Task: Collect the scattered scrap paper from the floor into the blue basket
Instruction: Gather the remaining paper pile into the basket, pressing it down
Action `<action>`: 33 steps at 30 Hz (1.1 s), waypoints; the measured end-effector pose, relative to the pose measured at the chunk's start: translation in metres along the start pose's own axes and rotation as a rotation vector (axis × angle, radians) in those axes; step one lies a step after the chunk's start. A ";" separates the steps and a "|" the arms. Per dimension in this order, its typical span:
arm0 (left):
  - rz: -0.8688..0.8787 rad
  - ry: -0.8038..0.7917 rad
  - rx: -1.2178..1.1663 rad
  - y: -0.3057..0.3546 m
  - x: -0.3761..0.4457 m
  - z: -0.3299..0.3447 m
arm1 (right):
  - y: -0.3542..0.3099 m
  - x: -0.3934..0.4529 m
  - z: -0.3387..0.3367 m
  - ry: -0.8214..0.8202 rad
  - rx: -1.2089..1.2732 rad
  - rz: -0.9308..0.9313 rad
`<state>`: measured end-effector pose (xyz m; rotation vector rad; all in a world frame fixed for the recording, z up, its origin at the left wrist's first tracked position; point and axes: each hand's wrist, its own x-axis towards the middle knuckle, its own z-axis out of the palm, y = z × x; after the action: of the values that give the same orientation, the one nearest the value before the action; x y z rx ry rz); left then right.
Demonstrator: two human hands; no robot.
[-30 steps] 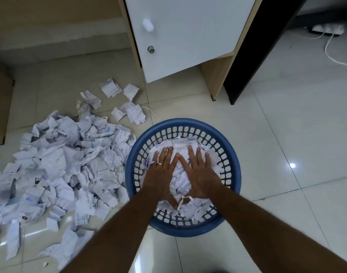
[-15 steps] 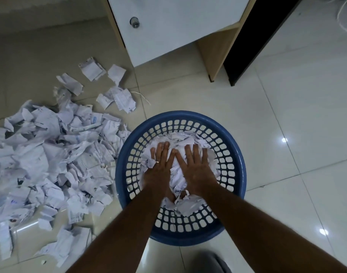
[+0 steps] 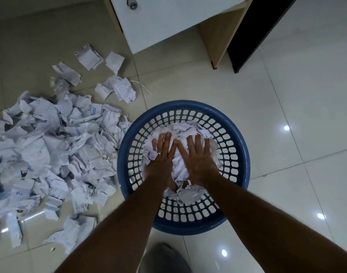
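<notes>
Both flat hands, left hand (image 3: 162, 154) and right hand (image 3: 198, 158), still press paper (image 3: 180, 168), seemingly deeper, into the basket (image 3: 241, 154).

Both arms reach forward and down from the bottom edge, bare to the wrist, converging toward the centre. The left hand (image 3: 162, 154) lies palm down, fingers straight and close together, a ring showing on one finger. The right hand (image 3: 197, 159) is flat beside it, palm down too, fingers straight and slightly spread. The index fingertips angle in toward each other and all but meet, so the two hands form a shallow wedge. Wrists sit level, forearms apart at the elbows and narrowing toward the hands.
</notes>
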<state>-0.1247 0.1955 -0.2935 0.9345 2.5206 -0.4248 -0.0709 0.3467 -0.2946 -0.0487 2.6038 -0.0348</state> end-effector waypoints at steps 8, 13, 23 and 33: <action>0.006 -0.048 0.021 0.002 -0.002 -0.010 | 0.002 0.001 0.004 0.009 0.059 -0.005; 0.019 -0.002 0.033 0.002 0.000 -0.018 | 0.005 0.001 0.002 0.016 0.050 0.014; 0.199 0.082 -0.018 -0.005 -0.010 -0.061 | 0.000 0.007 -0.021 0.007 0.067 0.199; 0.188 0.225 -0.166 -0.038 -0.084 -0.100 | -0.042 -0.058 -0.082 0.117 0.008 0.259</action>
<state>-0.1202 0.1637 -0.1610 1.1970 2.5841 -0.0534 -0.0618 0.3087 -0.1929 0.3008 2.7047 0.0461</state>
